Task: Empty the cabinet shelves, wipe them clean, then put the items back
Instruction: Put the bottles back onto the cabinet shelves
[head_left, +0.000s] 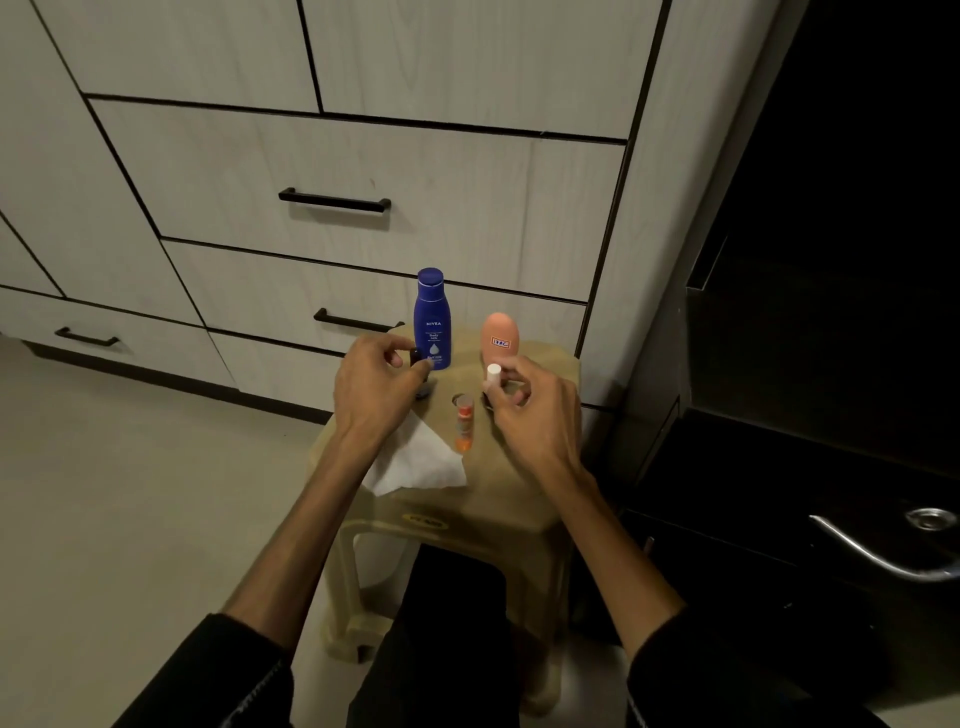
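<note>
Head-camera footage is filled by two bare forearms reaching out over a beige plastic stool (524, 499) that stands in front of closed cabinet drawers (363, 171). The left hand (371, 387) is curled, its thumb and fingertips pinched on a small dark bottle (422, 382), most of which is hidden behind the fingers, so its shape cannot be told fully. Just beyond and to the right of that hand, a blue Nivea body milk bottle (433, 319) stands upright on the stool, close to the pinching fingertips. Below the left wrist, a white cloth (415, 462) lies crumpled on the seat, partly covered by the forearm.

The right hand (535, 410) is closed around a small white cylindrical stick (492, 379), which is held upright with its top showing above the fingers. Directly beyond this hand, a peach egg-shaped container (500, 338) with a small label stands upright; whether it is touched by the fingers cannot be told. Between the two hands, nearer the right one, a small clear tube with orange markings (463, 421) stands on the seat, untouched. Black sleeves are seen at both elbows. To the right of the right arm, a dark door with a metal lever handle (878, 551) is seen.
</note>
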